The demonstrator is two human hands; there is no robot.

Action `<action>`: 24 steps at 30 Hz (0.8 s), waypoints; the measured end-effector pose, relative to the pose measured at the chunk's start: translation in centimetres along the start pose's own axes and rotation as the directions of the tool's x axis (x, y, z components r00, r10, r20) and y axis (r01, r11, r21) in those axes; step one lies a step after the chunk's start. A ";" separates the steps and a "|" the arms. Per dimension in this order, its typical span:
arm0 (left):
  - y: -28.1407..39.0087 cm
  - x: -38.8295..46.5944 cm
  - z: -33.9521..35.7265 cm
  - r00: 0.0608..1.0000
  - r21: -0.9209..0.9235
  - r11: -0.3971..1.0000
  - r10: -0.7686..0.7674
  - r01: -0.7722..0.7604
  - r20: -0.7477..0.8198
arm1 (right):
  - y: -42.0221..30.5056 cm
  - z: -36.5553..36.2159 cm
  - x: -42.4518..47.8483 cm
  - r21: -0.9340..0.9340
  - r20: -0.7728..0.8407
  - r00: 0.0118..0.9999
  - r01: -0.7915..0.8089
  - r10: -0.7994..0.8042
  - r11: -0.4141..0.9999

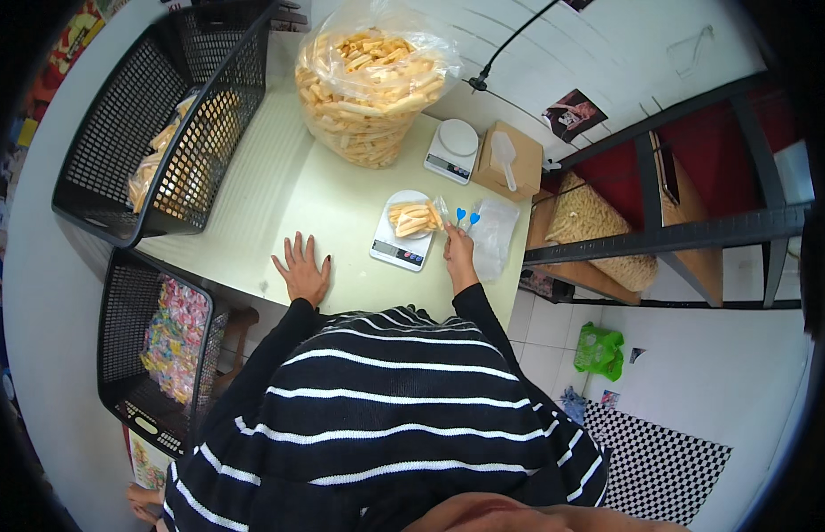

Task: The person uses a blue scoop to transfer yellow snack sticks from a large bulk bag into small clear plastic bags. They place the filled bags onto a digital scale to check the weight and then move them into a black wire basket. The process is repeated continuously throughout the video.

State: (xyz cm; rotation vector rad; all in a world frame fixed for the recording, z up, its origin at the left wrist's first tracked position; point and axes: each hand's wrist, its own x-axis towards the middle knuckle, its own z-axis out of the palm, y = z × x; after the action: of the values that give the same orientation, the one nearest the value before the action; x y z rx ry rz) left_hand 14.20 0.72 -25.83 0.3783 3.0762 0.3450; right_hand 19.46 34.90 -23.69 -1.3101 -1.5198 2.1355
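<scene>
My left hand [304, 271] lies palm down on the pale table [346, 266], fingers spread and nothing in it. A white digital kitchen scale [399, 256] stands right of it, bearing a small clear plastic bag of tube-shaped snacks [414, 218]. At the bag's right end is my right hand [459, 251], its fingertips close to the plastic; whether they pinch it is unclear. Two blue heart-shaped pieces [461, 214] show just beyond those fingers. Flat clear plastic bags [497, 243] lie to the right.
A large clear sack of snacks [366, 100] stands at the back, near a second scale [452, 149] and a cardboard box [512, 156] with a scoop [503, 158]. Black baskets [126, 120] flank the left side; the lower holds colourful wrapped packets [176, 339]. A metal-framed shelf [665, 236] is at right.
</scene>
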 end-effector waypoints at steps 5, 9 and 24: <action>0.2 0.0 -0.1 1.000 -0.008 1.000 0.023 -0.023 -0.016 | -1.0 1.0 -0.9 -0.120 0.101 0.978 0.193 -0.181 0.974; -2.1 0.5 1.9 0.998 -0.239 0.971 -0.028 0.015 -0.051 | -3.6 3.4 -4.9 -0.299 0.322 0.835 0.537 -0.446 0.789; 9.9 4.1 -13.2 0.833 -0.983 0.152 0.526 0.106 0.172 | -8.8 2.6 -14.7 -0.286 0.556 0.764 0.545 -0.327 0.788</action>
State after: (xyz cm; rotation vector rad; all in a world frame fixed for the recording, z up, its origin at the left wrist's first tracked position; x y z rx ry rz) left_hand 11.96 8.25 -10.70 0.6627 1.6242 1.7827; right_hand 23.33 28.13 -8.23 -0.3892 -2.3326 1.9319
